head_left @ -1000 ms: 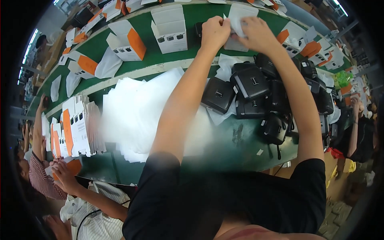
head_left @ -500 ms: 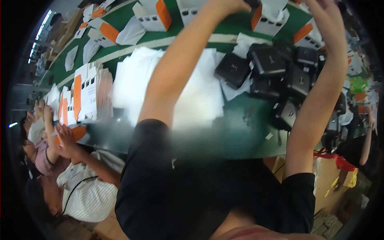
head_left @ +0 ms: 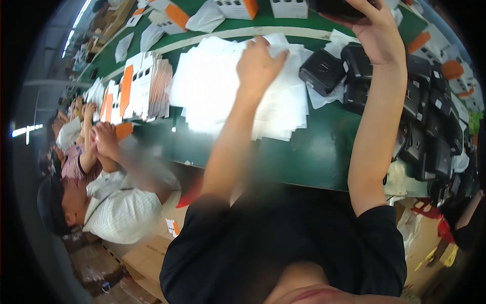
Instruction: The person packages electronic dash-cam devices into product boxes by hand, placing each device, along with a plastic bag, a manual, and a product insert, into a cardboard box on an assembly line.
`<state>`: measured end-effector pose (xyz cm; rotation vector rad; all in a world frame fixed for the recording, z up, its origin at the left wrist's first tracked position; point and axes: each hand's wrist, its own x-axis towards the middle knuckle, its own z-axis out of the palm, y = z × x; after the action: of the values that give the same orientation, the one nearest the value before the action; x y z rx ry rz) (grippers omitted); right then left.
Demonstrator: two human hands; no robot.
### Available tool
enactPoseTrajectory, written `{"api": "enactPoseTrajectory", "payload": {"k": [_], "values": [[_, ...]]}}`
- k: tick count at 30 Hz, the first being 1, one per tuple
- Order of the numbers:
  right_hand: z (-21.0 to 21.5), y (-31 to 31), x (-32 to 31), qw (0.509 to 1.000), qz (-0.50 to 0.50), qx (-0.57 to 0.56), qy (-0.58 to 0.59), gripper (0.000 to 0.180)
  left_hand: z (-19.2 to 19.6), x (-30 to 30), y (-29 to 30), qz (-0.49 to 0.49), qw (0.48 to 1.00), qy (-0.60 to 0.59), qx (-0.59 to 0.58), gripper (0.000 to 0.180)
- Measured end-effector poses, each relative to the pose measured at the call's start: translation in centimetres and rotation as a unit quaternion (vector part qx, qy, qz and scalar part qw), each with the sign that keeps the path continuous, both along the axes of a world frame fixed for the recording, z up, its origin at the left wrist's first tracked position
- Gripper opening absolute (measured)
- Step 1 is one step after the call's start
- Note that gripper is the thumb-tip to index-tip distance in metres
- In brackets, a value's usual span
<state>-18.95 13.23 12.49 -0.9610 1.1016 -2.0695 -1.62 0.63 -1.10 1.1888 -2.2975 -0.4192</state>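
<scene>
My left hand (head_left: 259,66) is over a spread stack of thin white sheets or sleeves (head_left: 207,91), at its far edge. The thumb stands apart from the fingers, and nothing shows in the hand. Up at the far edge of the view, my right hand (head_left: 377,38) grips a black case (head_left: 341,7) with rounded corners, partly cut off by the frame. Right of the sheets, a single black case (head_left: 322,71) lies on a white sleeve. Beside it is a heap of similar black cases (head_left: 358,62), partly hidden by my right forearm.
White and orange flat cartons (head_left: 144,86) stand in a row left of the sheets on the green table (head_left: 314,157). Open white-orange boxes (head_left: 237,8) and white bags (head_left: 205,16) line the far side. A co-worker (head_left: 124,213) sits close at my left.
My left hand has come back from the far boxes to the white sheets. My right hand, earlier cut off at the top edge, now shows with a black case. The whole view has shifted.
</scene>
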Motion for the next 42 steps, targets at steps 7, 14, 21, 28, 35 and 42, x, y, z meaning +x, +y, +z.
{"api": "enactPoseTrajectory", "payload": {"k": [7,14,21,28,35,42], "values": [[-0.3,-0.7,-0.8,0.967,-0.127,0.140,0.169,0.058,0.3,2.0,-2.7,-0.183,0.983,-0.014,-0.005,0.022],[-0.9,-0.8,-1.7,0.981,-0.093,0.119,0.124,0.051,0.3,1.4,-0.7,-0.108,0.988,-0.068,-0.085,0.024],[-0.4,-0.2,-2.1,0.976,-0.106,0.146,0.125,0.044,-0.1,1.7,-1.3,-0.147,0.987,-0.049,-0.042,0.018],[-2.4,-2.1,-0.9,0.975,-0.004,0.036,-0.219,0.042,4.4,0.4,-0.2,-0.014,0.971,0.234,0.040,0.021],[-7.2,-5.0,2.5,0.981,0.033,0.192,-0.026,0.081,7.1,-0.2,-0.1,-0.070,0.877,0.457,0.128,0.022],[-7.8,-5.6,1.2,0.982,-0.062,0.168,0.058,0.073,7.5,1.5,-1.5,-0.068,0.838,0.480,0.249,0.022]]}}
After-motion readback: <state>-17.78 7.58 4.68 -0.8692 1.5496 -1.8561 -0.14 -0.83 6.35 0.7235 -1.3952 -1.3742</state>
